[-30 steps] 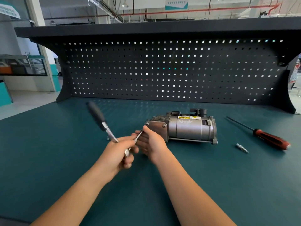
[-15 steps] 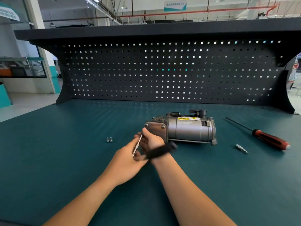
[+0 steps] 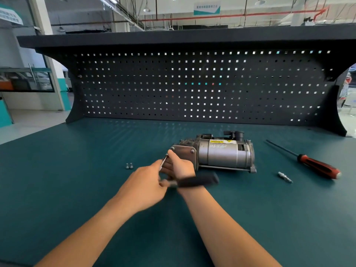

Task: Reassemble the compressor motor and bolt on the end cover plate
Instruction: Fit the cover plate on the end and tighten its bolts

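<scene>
Loose bolts: two small ones, close together, to the left of the compressor motor and apart from it. I judge they are meant for the plate and not yet fitted.
Left hand: front-left of the motor, fingers curled round the wrench where the metal meets the black handle. It is blurred, so I cannot tell finer detail.
Wrench: the handle lies crosswise in front of the motor, above the right wrist. The thin shaft goes up to the plate's left edge.
Right hand: at the motor's left end, fingers curled about the shaft's tip, thumb against the plate.
End cover plate: sits on the motor's left end. Two bolt heads show at its upper corners; the lower corners are hidden by the hand.
Compressor motor: lies on its side on the desk.
Advice: keep the tip square on the bolt head, swing the handle in short arcs, stop the motor from sliding, and tighten the bolts evenly and crosswise.
Fitting: small metal piece, front-right of the motor.
Screwdriver: red handle, well to the right of the motor, unused.
</scene>
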`<state>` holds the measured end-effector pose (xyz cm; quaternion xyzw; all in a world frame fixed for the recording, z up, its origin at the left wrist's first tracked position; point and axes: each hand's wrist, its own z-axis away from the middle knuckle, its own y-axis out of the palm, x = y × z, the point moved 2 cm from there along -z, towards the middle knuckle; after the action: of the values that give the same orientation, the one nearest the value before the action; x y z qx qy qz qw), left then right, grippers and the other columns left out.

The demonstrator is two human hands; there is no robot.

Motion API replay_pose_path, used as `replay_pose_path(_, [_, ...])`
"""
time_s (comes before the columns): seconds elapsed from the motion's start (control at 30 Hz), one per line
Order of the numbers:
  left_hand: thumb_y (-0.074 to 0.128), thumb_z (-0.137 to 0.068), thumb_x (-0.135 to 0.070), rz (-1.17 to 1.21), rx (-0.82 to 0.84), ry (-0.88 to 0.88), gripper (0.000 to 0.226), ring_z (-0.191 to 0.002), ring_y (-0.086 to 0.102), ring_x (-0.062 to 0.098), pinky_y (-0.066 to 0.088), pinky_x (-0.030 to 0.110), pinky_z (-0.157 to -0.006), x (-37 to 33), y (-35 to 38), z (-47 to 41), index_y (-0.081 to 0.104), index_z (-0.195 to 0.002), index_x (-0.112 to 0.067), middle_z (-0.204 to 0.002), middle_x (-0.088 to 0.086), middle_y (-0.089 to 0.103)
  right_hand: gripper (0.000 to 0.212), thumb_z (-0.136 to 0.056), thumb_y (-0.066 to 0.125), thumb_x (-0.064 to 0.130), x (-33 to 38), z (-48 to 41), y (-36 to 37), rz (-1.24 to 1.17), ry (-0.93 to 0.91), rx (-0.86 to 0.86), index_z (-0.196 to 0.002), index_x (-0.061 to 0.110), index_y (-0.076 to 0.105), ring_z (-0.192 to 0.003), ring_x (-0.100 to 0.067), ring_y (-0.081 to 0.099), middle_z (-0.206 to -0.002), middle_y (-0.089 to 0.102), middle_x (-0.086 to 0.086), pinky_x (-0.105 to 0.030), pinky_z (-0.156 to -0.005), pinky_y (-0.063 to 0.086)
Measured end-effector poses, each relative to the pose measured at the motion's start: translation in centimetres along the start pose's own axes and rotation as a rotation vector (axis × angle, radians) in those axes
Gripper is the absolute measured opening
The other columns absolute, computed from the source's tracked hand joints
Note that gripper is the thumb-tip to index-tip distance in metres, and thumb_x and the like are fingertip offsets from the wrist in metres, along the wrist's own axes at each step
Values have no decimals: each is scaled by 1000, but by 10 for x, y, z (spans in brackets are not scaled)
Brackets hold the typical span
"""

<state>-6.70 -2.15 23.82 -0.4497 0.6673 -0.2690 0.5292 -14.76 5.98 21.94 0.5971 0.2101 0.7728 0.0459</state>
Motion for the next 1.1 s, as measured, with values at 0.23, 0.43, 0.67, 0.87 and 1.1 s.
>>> replay_pose_path(0.23, [55,-88,-31,22,-38,68,62,-79,57,4,46,21,-68,-1,3,-2,27,-143,-34,-79,-16,60,24,-93,55,23,6,-3,0,20,39,52,-73,11,59,-59,-10,57,-71,62,-1,-25,-59,37])
replay_pose_path(0.43, [59,-78,-26,1559,180,-467,33,-32,33,4,30,14,-32,6,2,3,68,-102,-4,-75,8,65,29,-96,49,23,-2,-5,1,-184,74,134,-73,9,59,-45,-7,59,-53,64,4,-20,-53,42])
replay_pose_path(0.67, [55,-77,-9,1474,115,-490,21,-29,28,5,22,12,-29,5,-7,0,69,-92,-2,-65,8,63,30,-96,47,31,-5,-17,-2,-65,80,167,-81,11,63,-51,-8,64,-64,70,3,-25,-62,42])
replay_pose_path(0.87, [54,-88,-16,209,-22,25,42,-66,56,3,45,18,-60,-2,-1,3,54,-105,-54,-78,-18,61,26,-88,63,27,-4,-20,-3,-10,-9,73,-69,9,62,-50,-12,61,-60,66,-2,-27,-59,43])
replay_pose_path(1.1, [62,-85,-20,174,-93,70,58,-88,58,3,44,16,-77,7,5,6,40,-134,-42,-92,-20,60,26,-92,56,24,-2,-17,1,-64,62,96,-72,8,60,-50,-10,61,-52,64,2,-24,-62,44])
